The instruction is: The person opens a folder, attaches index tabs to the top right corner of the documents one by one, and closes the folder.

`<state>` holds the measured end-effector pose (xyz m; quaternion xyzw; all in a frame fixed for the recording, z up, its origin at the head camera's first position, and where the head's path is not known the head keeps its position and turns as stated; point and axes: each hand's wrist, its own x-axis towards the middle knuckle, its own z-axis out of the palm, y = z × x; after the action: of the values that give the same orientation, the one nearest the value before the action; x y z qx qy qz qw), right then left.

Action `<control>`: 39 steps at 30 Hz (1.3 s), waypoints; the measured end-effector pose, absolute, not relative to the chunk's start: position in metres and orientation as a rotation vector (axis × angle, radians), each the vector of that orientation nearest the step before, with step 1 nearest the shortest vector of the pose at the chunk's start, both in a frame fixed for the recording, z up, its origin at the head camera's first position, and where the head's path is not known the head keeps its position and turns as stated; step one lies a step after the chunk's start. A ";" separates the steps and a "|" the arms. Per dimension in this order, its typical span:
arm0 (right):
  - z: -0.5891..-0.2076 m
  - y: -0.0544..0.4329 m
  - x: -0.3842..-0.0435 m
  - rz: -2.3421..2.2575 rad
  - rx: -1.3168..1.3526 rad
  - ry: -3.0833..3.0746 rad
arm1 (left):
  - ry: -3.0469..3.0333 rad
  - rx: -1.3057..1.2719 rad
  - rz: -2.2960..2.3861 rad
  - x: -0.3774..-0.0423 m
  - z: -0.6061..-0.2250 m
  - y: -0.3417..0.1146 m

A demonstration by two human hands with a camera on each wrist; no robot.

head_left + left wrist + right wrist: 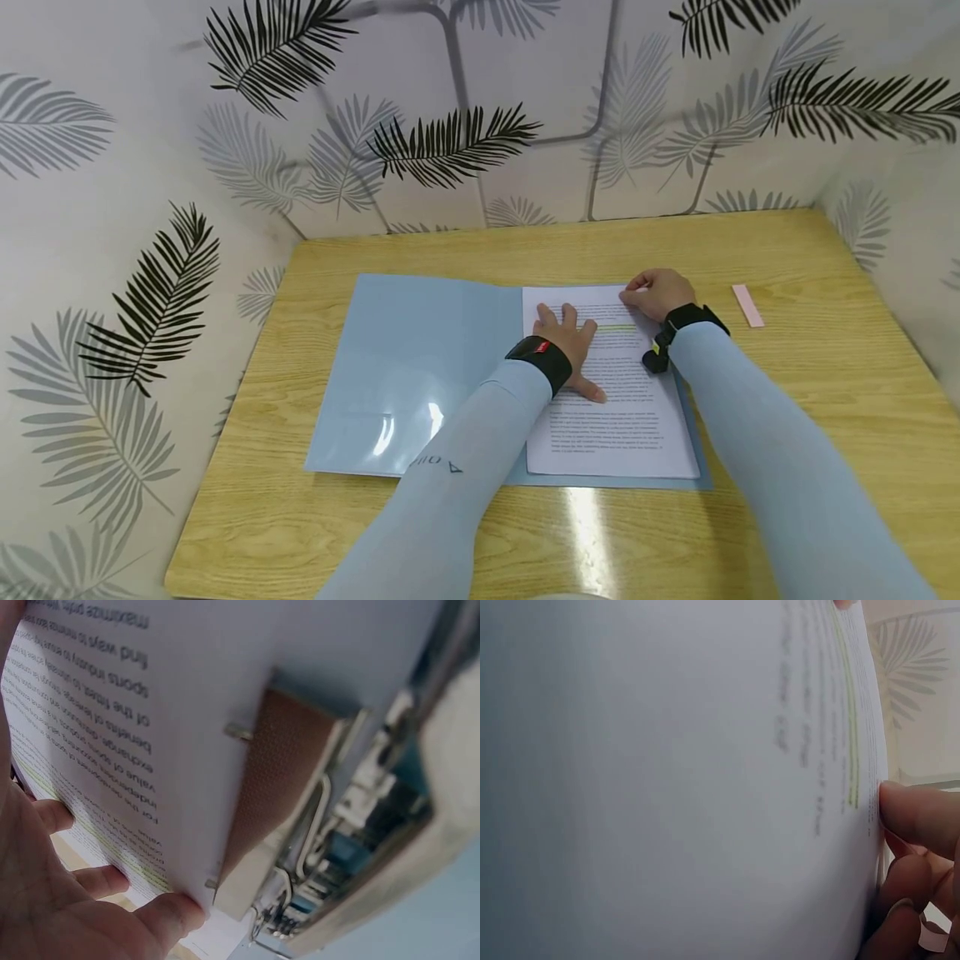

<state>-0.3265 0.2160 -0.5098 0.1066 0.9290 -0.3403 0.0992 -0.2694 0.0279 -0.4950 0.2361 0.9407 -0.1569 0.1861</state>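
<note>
Printed paper sheets (611,442) lie on the right half of a spread light-blue folder (420,350). My left hand (567,346) rests on the page with its fingers spread, near a line highlighted in yellow-green. At the top right corner of the paper, my right hand (663,293) pinches the edge between thumb and fingers; the right wrist view shows the fingertips (907,814) at that edge. A metal clip (277,765) with a brownish plate lies over the paper's side in the left wrist view. In the head view, the left forearm hides part of the folder.
To the right of the folder, a small pink strip (747,306) lies on the wooden table (817,350). Leaf-patterned covering (525,100) rises behind the table's back edge and along its sides. Both wrists wear black straps.
</note>
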 end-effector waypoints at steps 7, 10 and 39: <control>-0.507 0.215 -0.324 -1.003 0.320 2.754 | 2.639 0.665 -0.437 -0.270 -0.494 0.028; -0.506 0.215 -0.325 -0.999 0.326 2.746 | 2.636 0.672 -0.442 -0.270 -0.493 0.028; -0.503 0.221 -0.325 -0.940 0.203 2.670 | 2.637 0.642 -0.437 -0.269 -0.491 0.029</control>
<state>-0.3245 0.2211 -0.5032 0.0706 0.9299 -0.3276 0.1514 -0.2686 0.0293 -0.4914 0.2290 0.9408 -0.1561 0.1953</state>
